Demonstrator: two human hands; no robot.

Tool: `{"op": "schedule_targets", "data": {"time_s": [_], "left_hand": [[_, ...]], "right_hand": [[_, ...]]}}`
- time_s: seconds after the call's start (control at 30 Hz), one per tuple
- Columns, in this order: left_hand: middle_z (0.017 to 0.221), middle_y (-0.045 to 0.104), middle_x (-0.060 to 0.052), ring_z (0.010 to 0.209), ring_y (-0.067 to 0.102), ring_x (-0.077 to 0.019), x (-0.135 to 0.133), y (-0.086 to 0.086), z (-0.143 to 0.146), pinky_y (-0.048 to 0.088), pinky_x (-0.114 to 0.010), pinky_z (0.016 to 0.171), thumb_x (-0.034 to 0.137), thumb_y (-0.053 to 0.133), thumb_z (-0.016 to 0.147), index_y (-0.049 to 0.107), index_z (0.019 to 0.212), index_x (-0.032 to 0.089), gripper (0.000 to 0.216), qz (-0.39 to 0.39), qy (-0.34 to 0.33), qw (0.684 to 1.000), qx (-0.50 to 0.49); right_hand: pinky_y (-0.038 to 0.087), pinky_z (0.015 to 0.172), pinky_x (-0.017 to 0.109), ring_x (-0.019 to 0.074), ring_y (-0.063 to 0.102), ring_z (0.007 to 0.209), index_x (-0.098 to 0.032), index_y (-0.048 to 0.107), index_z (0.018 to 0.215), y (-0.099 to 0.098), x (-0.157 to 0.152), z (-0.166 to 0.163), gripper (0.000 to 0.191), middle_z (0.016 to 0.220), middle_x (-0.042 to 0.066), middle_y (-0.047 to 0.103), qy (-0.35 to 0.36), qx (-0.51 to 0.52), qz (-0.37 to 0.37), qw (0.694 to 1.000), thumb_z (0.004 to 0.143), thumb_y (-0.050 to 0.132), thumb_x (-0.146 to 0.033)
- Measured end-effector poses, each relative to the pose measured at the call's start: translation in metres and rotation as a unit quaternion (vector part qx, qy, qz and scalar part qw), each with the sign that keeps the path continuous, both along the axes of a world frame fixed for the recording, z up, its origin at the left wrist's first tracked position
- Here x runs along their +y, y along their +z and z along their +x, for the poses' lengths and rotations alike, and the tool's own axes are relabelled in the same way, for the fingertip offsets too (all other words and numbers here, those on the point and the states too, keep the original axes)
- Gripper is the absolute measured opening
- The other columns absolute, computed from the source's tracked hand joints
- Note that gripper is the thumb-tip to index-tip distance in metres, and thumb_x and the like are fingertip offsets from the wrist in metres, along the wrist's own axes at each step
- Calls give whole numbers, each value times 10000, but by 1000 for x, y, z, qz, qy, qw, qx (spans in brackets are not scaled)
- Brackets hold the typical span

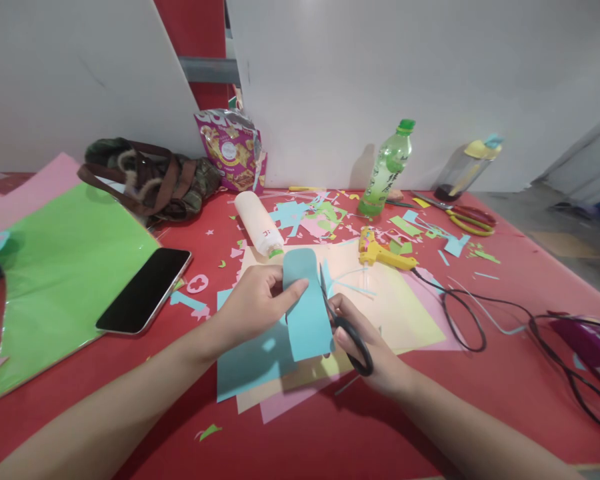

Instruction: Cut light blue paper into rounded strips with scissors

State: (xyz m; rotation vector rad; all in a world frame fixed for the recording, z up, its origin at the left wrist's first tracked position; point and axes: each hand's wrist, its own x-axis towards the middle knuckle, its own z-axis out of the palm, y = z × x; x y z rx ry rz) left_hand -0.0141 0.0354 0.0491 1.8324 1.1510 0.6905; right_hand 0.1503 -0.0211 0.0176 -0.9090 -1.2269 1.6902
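Observation:
My left hand pinches a blue paper strip by its left edge, thumb on the front face. The strip stands tilted above the sheets and has rounded top corners. In my right hand is a pair of scissors with black handles, fingers wrapped in the loops. Their blades point up along the strip's right edge, touching or very near it. Below both hands lies a stack of coloured paper sheets, with a blue sheet at its left.
Around the stack are a glue bottle, a yellow glue gun with a black cord, a phone, green paper and many scraps. Behind stand a green drink bottle, a snack bag and a camouflage bag. Pliers lie at right.

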Motion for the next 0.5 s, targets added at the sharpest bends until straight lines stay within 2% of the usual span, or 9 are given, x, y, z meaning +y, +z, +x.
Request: {"op": "schedule_targets", "data": {"time_s": [0.27, 0.5], "left_hand": [[527, 445, 20, 480, 405, -76, 0, -1, 1, 328, -160, 399, 349, 453, 754, 465, 547, 132, 300, -19, 0, 1000, -7], [490, 397, 33, 449, 369, -69, -1, -2, 1, 299, -161, 377, 356, 449, 747, 448, 520, 134, 318, 0, 10, 1000, 7]], "right_hand": [[345, 558, 232, 99, 417, 553, -223, 347, 742, 2, -1, 0, 364, 604, -50, 369, -4, -4, 5, 1000, 685, 535, -530], [344, 533, 222, 91, 415, 535, -219, 333, 736, 3, 0, 0, 389, 596, -58, 358, -3, -22, 9, 1000, 676, 527, -551]]}}
